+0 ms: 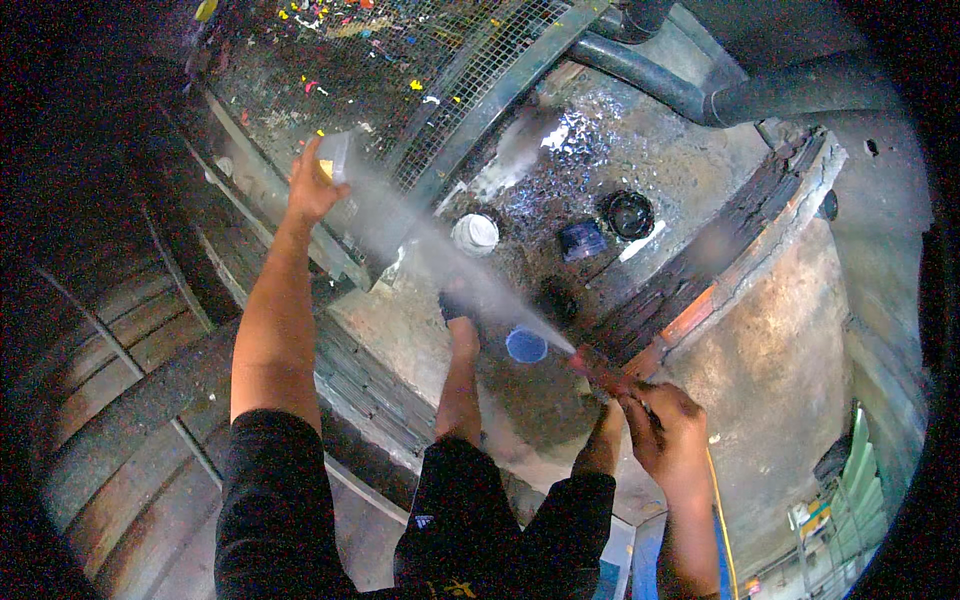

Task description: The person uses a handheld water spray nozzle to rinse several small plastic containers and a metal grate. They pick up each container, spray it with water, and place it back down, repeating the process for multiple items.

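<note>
My left hand (pixel 312 185) is raised at the left, its fingers wrapped round a small pale container (pixel 338 155) with a yellow patch. In my right hand (pixel 668 430), at the lower right, is a spray gun (pixel 600 376) with a reddish front end. A white jet of spray (pixel 460 268) fans out from it up and to the left, reaching the container. Below the jet, on the wet floor, stands a round blue tub (pixel 526 345) close to my feet. A white tub (pixel 474 235) sits just beyond the jet.
A dark square container (pixel 582 241) and a black round one (pixel 629 214) stand farther off. At the back is a metal mesh (pixel 480 85) with coloured scraps. Black pipes (pixel 650 80) cross behind, and a brick ledge (pixel 700 300) borders the right. A yellow hose (pixel 722 520) hangs beside my right forearm.
</note>
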Demonstrator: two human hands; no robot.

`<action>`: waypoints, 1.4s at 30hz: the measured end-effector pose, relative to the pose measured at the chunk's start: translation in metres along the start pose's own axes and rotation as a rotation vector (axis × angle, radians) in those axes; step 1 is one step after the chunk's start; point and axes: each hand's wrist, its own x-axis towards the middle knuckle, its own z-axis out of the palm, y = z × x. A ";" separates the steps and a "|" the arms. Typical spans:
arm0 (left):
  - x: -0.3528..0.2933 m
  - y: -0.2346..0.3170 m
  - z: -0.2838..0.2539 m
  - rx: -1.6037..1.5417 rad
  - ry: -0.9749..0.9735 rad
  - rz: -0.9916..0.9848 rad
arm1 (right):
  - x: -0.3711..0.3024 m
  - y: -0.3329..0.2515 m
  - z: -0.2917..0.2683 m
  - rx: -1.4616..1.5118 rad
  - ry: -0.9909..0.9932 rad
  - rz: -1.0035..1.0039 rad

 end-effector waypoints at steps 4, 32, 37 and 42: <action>0.004 -0.003 0.008 -0.129 -0.046 -0.033 | 0.019 0.025 0.025 -0.049 -0.035 0.009; 0.013 0.014 0.006 0.073 -0.090 -0.139 | 0.045 -0.009 0.062 -0.058 -0.073 0.083; 0.010 0.028 0.007 0.087 -0.104 -0.208 | 0.047 -0.014 0.060 -0.087 -0.067 0.095; 0.006 -0.003 0.018 -0.142 -0.065 -0.203 | 0.040 -0.016 0.055 -0.098 -0.103 0.096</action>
